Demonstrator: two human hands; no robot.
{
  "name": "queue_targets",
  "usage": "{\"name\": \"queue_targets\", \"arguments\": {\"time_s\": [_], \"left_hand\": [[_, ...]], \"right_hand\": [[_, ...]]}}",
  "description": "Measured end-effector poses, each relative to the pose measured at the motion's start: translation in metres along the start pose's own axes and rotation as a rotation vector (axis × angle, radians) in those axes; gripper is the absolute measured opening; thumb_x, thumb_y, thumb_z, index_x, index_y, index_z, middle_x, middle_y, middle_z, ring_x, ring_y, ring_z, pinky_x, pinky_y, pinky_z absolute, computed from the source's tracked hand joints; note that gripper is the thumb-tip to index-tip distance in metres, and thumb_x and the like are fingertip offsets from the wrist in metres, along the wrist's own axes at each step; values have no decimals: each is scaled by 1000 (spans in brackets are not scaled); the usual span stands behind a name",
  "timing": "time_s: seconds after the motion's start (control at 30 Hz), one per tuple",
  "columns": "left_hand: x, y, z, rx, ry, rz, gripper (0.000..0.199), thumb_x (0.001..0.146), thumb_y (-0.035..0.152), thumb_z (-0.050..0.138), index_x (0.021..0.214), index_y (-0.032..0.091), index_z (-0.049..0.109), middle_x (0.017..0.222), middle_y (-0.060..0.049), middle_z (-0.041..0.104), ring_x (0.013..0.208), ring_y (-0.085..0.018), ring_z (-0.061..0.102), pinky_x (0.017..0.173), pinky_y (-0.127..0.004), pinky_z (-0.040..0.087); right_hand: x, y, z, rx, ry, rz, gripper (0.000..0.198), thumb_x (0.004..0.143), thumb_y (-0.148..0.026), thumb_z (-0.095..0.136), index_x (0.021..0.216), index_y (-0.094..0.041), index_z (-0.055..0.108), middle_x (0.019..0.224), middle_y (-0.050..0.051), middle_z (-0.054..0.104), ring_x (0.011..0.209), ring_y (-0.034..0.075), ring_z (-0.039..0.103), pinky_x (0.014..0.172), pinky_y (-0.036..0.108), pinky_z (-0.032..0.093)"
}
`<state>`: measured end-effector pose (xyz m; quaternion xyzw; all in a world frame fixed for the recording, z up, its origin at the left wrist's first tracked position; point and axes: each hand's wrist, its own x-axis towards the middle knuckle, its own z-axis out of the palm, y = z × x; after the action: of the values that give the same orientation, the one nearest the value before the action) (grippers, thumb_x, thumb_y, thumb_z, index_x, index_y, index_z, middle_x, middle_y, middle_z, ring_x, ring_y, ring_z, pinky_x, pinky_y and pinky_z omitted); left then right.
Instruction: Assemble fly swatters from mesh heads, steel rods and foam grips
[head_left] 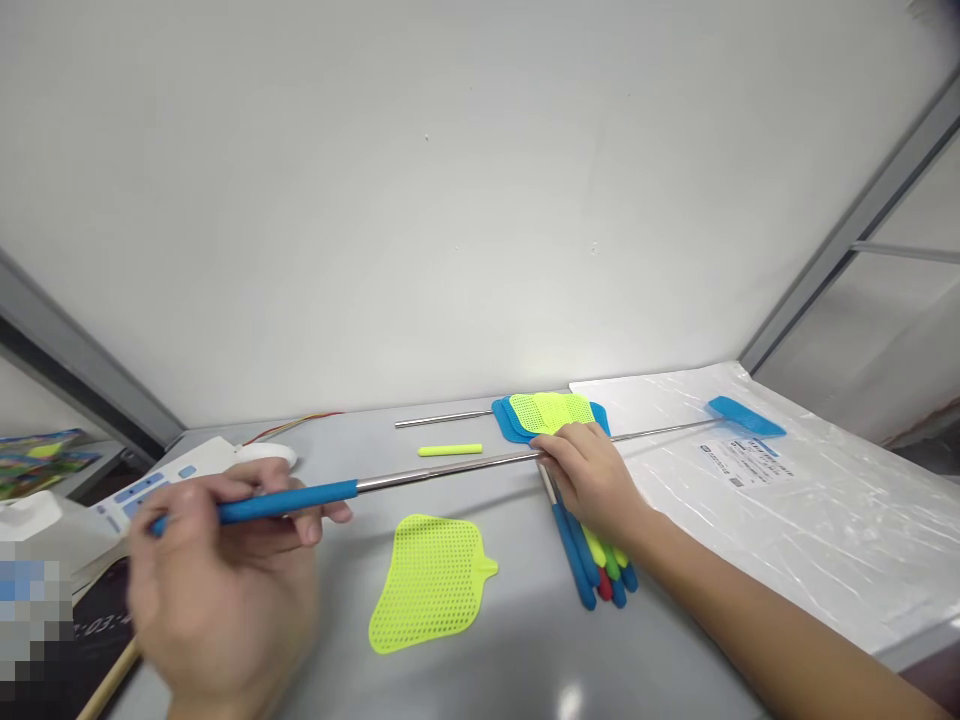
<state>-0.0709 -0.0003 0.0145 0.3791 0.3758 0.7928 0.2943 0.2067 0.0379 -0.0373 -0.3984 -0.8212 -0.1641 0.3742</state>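
A telescopic fly swatter (450, 466) stretches across the view, its metal rod pulled long. My left hand (232, 590) is closed around its blue handle at the left. Farther along, my right hand (589, 475) pinches the rod. The swatter's blue head (746, 416) points right, over the white plastic sheet. Under the rod lies a loose yellow mesh swatter head (431, 585). Below my right hand is a bundle of handles (592, 565) in blue, yellow, green and red. Behind it sits a stack of yellow and blue swatter heads (551, 411).
A yellow grip tube (450, 450) and a bare metal rod (442, 418) lie at the back of the grey table (360, 680). White plastic packaging (810, 540) with a label covers the right side. A white mouse (266, 455) and printed card (150, 490) are at left. A wall rises behind.
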Motion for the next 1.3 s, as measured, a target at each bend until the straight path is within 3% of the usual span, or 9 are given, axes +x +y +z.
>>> {"name": "queue_targets", "arguments": {"time_s": [0.2,0.3,0.43,0.63,1.03,1.2,1.3], "left_hand": [[-26,-22,5,52,-82,-104,19,87,29,54,72,19,58,70,0,60,44,-10,44,44,-28,44],[-51,-25,8,195,-234,-236,26,89,41,55,75,20,60,50,3,46,44,-12,44,43,-25,39],[-64,-25,9,270,-295,-225,30,89,49,55,82,21,62,47,4,39,46,-11,40,44,-24,37],[-42,-31,4,149,-190,-171,22,90,44,57,84,23,58,46,9,33,41,-10,39,45,-26,40],[10,-14,-3,28,62,-71,15,88,23,52,73,21,54,42,9,31,36,-8,26,42,-25,34],[22,-8,-5,-1,110,-55,17,84,19,51,68,21,53,39,8,30,35,-8,23,41,-25,30],[17,-11,-5,56,132,-79,20,85,22,49,64,21,52,40,7,34,37,-9,29,43,-25,35]], "right_hand": [[-4,6,6,-38,-1,-84,15,94,-14,44,93,-18,59,71,3,56,68,16,47,62,29,33],[0,-7,3,-22,-40,-180,17,95,-14,44,92,-19,59,69,1,55,66,15,46,60,29,31],[6,-16,-5,-38,-85,-211,16,96,-15,44,94,-18,60,69,1,55,65,14,44,60,28,31],[3,3,-10,-58,-69,-197,16,96,-30,50,95,-18,61,72,1,58,66,14,46,63,29,32],[-2,43,-21,-116,-43,-95,17,96,-29,49,89,-19,61,72,3,59,67,16,50,63,29,34],[-4,45,-23,-126,-30,-87,18,96,-29,48,89,-20,63,71,3,57,64,15,50,59,28,34],[-4,33,-25,-134,-9,-111,16,95,-24,49,89,-20,63,66,1,55,61,14,49,57,28,33]]}}
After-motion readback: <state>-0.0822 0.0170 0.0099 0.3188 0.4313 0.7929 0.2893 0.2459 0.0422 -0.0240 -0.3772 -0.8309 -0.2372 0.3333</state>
